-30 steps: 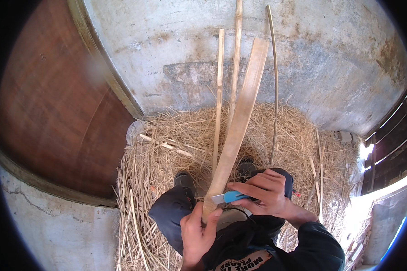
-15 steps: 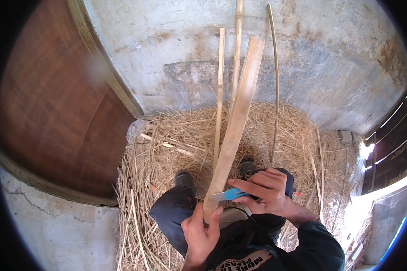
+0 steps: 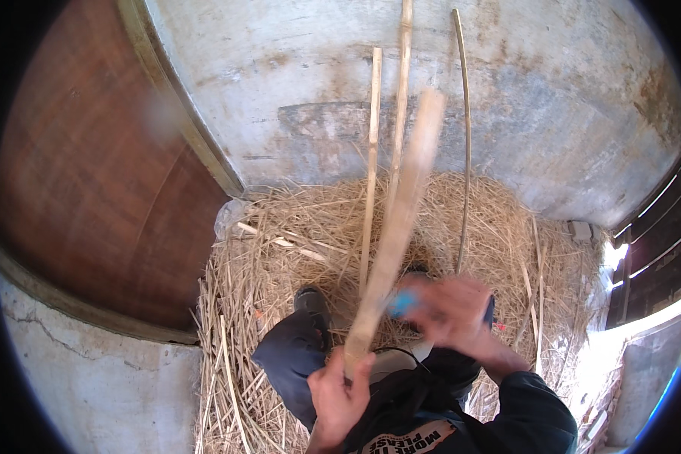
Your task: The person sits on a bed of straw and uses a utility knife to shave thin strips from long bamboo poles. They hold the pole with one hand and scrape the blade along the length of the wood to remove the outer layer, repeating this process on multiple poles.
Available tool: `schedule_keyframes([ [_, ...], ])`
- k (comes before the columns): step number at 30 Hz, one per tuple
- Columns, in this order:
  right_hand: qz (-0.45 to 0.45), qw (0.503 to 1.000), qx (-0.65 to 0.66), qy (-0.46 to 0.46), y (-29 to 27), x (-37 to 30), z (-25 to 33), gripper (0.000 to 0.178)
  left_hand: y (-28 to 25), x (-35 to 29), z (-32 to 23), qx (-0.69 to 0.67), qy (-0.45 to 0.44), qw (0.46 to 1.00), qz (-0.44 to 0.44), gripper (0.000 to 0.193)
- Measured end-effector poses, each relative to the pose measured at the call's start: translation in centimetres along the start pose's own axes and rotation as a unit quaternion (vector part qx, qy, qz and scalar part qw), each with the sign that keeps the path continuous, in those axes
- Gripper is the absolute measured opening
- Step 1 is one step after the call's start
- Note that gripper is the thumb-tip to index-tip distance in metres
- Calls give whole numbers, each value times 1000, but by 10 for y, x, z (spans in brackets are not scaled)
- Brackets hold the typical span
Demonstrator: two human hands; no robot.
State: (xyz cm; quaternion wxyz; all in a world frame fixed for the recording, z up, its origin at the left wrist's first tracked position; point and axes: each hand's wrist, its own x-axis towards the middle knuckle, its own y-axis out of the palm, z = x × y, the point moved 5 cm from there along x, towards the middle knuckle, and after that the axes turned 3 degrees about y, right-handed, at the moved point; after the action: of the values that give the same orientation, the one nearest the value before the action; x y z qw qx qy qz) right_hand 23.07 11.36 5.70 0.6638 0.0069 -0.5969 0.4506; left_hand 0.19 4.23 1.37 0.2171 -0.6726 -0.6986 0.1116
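My left hand is closed round the lower end of a broad, pale bamboo strip. The strip slants up and away, its far end smeared by motion. Just right of its lower half, my right hand is closed on a blue-handled utility knife. Hand and knife are both blurred, and the blade cannot be made out. Whether the knife touches the strip is unclear.
Three thin poles, a left one, a middle one and a right one, stand toward the concrete wall. Straw and shavings cover the floor around my shoes. A brown panel fills the left side.
The knife and my right hand have moved up along the strip, away from my left hand. The strip's far end has dipped slightly. My left hand keeps its grip.
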Motion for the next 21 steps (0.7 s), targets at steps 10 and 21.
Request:
schedule_keyframes([
  [10,-16,961,91,260,-16,18,-101,28,-9,-13,27,8,-43,999,29,22],
  [21,179,974,126,-50,14,-7,14,37,-12,15,-12,-36,-27,999,9,20],
])
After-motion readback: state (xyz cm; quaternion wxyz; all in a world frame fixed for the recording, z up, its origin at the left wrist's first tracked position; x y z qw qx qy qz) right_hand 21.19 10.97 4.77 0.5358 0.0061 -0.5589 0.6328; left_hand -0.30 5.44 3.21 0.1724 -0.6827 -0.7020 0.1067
